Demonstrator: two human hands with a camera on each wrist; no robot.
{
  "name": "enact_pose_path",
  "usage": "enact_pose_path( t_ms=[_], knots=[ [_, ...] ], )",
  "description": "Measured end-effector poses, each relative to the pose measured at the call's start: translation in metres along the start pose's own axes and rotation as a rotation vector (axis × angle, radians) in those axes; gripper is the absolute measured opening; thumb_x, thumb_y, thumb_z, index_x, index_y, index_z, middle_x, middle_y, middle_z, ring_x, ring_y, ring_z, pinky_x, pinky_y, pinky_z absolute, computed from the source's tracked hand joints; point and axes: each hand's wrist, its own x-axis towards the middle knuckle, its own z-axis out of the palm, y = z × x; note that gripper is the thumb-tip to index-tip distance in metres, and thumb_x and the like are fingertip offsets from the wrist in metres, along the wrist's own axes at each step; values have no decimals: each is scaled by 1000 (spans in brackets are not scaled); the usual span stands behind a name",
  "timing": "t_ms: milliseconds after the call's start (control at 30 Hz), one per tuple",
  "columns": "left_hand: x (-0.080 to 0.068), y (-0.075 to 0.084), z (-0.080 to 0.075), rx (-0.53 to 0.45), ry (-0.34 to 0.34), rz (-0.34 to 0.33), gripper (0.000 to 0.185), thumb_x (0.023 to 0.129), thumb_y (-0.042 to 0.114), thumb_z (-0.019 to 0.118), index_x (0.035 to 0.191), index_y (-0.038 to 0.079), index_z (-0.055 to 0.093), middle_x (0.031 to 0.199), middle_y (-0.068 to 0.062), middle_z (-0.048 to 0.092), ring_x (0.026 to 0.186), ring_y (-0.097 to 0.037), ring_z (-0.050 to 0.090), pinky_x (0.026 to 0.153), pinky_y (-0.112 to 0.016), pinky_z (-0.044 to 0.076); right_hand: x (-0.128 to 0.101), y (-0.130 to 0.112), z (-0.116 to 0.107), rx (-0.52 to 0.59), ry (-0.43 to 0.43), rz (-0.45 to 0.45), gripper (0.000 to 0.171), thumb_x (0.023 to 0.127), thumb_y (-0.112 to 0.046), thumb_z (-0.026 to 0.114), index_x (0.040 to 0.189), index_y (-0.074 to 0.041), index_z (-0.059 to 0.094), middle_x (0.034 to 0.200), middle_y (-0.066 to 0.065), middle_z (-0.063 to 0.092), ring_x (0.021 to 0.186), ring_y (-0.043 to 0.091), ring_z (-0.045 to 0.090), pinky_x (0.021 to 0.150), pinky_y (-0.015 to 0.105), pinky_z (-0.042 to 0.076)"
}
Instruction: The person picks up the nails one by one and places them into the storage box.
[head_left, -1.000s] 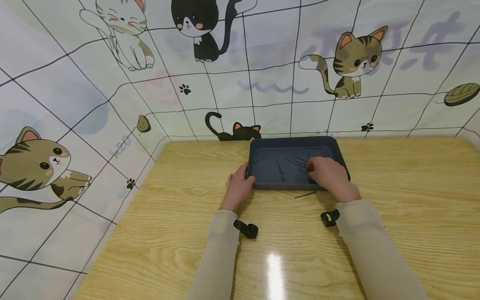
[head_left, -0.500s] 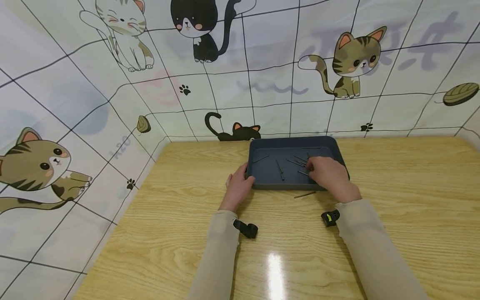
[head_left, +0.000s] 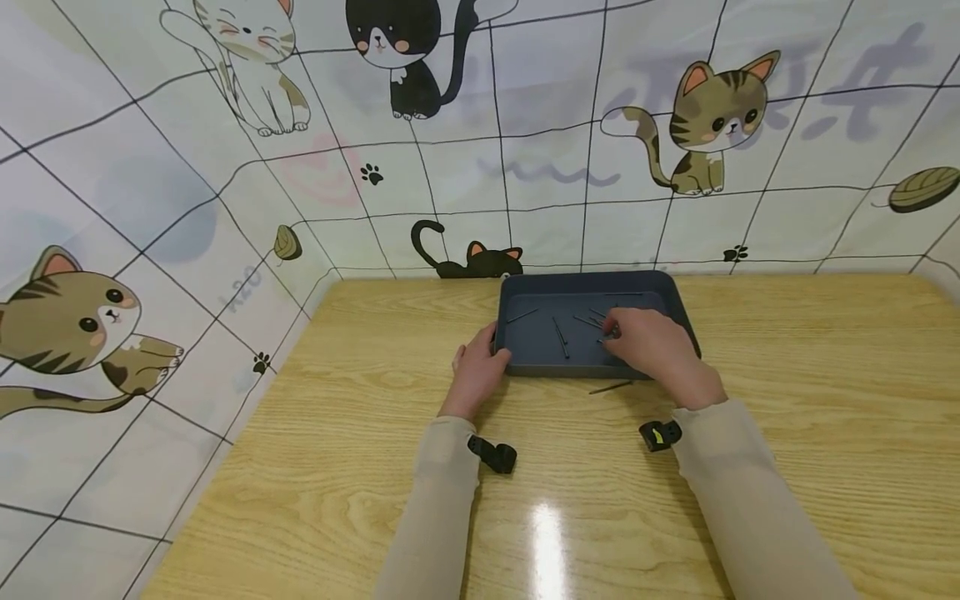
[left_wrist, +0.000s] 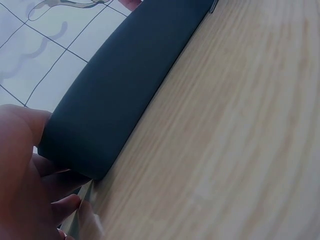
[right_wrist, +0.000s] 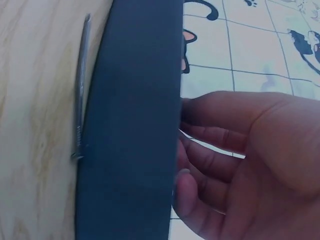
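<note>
My left hand (head_left: pixel 477 372) grips the left end of a dark blue-grey rectangular tray (head_left: pixel 573 372), thumb at its rim; the left wrist view has the fingers round the tray's corner (left_wrist: pixel 75 150). Several thin dark nails (head_left: pixel 561 337) lie scattered on the tray floor. Over the right part of the tray, my right hand (head_left: pixel 648 346) has its fingers curled down, pinching at a nail (head_left: pixel 612 332) among the cluster; the hand hides part of it. Seen from the right wrist, the curled fingertips (right_wrist: pixel 186 192) are behind the tray wall.
One loose nail (head_left: pixel 611 387) lies on the wooden table (head_left: pixel 337 500) along the tray's front wall. Behind the tray stands a white wall covering (head_left: pixel 547 233) with grid lines and printed cats. A black wrist camera (head_left: pixel 492 455) sits on the left sleeve.
My right hand has shifted slightly up and to the left within the tray, its fingertips closer over the nail cluster. The left hand and the tray have stayed in place.
</note>
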Motion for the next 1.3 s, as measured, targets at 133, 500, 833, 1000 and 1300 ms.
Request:
enact_pose_path(
  t_ms=[133, 500, 833, 1000, 1300],
  knots=[
    [0, 1, 1, -1, -3, 8, 56, 85, 21, 42, 139, 15, 33, 139, -1, 36, 128, -18, 31, 104, -42, 4, -3, -8, -5, 24, -27, -31, 22, 85, -20, 57, 103, -8, 62, 98, 9, 60, 78, 21, 57, 63, 39, 45],
    [-2, -1, 5, -21, -23, 23, 55, 86, 22, 42, 139, 16, 33, 138, 0, 37, 127, -18, 31, 104, -44, 4, -22, -22, -12, 40, -59, -84, 27, 86, -25, 56, 108, -10, 60, 100, 6, 61, 83, 21, 57, 64, 37, 46],
    [-1, -3, -2, 2, -18, -1, 56, 85, 21, 42, 140, 15, 32, 139, -1, 36, 128, -17, 29, 105, -43, 4, -26, -9, -18, 29, -63, -104, 27, 86, -24, 57, 108, -9, 60, 98, 7, 61, 84, 23, 57, 66, 39, 45],
    [-2, -1, -3, -1, -17, 6, 56, 85, 21, 42, 139, 14, 33, 139, -2, 37, 128, -17, 30, 104, -43, 5, -25, -5, -20, 37, -127, -139, 28, 85, -23, 58, 109, -7, 59, 97, 6, 61, 86, 23, 57, 68, 39, 45],
    [-3, 0, -3, -7, -14, 0, 55, 86, 21, 43, 139, 15, 33, 138, -1, 37, 127, -17, 31, 104, -42, 5, -27, -9, -18, 37, -204, -171, 28, 85, -23, 58, 109, -7, 59, 100, 6, 60, 89, 23, 56, 71, 39, 45]
  ],
)
